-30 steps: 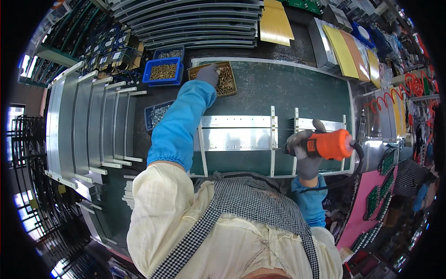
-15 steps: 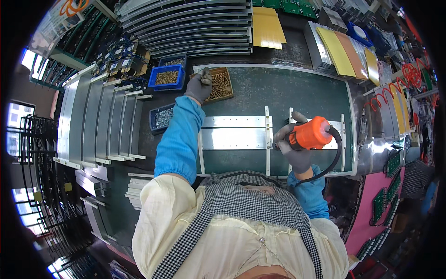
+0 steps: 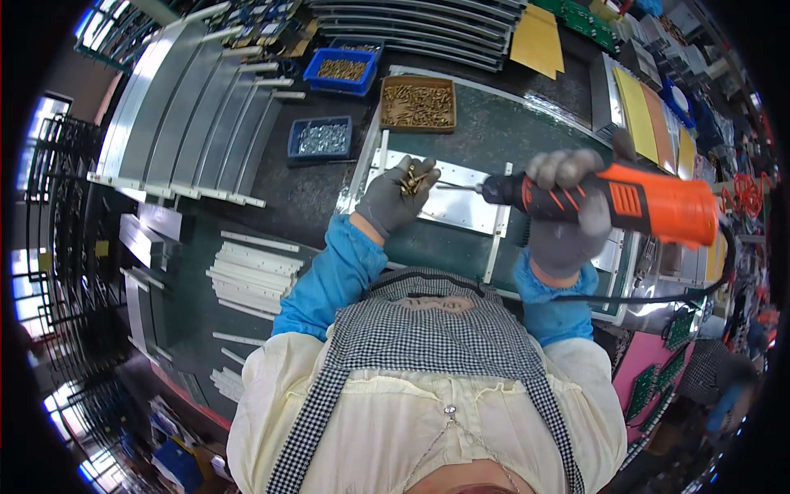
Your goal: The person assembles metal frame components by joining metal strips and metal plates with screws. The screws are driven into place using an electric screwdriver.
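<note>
Having come back from the cardboard box (image 3: 420,128), the left hand (image 3: 393,200) is now cupping brass screws (image 3: 412,180) in curled fingers. Beyond it, that box is holding more; farther left, a blue tray (image 3: 334,85) is holding brassy pieces, a nearer bin (image 3: 319,157) silvery ones. Opposite, the right hand (image 3: 568,241) is gripping an orange screwdriver (image 3: 658,206), partly covering the metal panel (image 3: 465,212) lying between them.

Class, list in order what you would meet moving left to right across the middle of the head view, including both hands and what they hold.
White strips → left hand cupping brass-coloured screws → right hand gripping orange-and-black electric screwdriver → red coiled tubing.
</note>
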The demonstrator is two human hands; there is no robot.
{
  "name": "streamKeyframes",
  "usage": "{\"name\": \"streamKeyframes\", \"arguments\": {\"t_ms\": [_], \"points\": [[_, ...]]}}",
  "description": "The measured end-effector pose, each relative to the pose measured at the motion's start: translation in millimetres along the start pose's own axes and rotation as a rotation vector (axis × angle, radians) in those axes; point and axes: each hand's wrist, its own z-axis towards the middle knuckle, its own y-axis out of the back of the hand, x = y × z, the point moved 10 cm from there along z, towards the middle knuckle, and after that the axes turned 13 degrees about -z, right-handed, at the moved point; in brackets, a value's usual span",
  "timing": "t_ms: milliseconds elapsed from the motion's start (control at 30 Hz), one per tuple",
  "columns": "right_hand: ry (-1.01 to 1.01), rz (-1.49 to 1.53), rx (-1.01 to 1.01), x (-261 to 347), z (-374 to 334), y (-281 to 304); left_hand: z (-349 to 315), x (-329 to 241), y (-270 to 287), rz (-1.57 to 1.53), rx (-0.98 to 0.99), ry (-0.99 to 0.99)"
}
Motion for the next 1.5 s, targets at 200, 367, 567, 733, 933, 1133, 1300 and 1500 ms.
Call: {"name": "streamKeyframes", "arguments": {"t_ms": [200, 367, 567, 733, 933, 1133, 1300, 1500], "points": [[-0.115, -0.031, 0.052, -62, -10, -68, -64, -9, 4, 0.246, -0.275, -0.271], [-0.203, -0.069, 0.019, -85, -27, -98, -86, -22, 1, 0.153, -0.209, -0.174], [-0.137, -0.164, -0.058, -81, -32, -101, -99, -38, 7, 0.319, -0.279, -0.212], [-0.156, -0.170, -0.105, -86, -29, -94, -96, -37, -1, 0.418, -0.226, -0.231], [-0.307, -0.193, -0.352, -110, -27, -53, -100, -53, -14, 0.713, -0.181, -0.445], [-0.332, -0.138, -0.235, -136, -28, -49, -92, -51, 17, 0.373, -0.240, -0.330], [-0.330, -0.160, -0.029, -144, -25, -82, -94, -58, 32, 0.435, -0.310, -0.309], [-0.310, -0.131, -0.168, -160, -16, -60, -115, -83, 41, 0.434, -0.462, -0.459]]}}
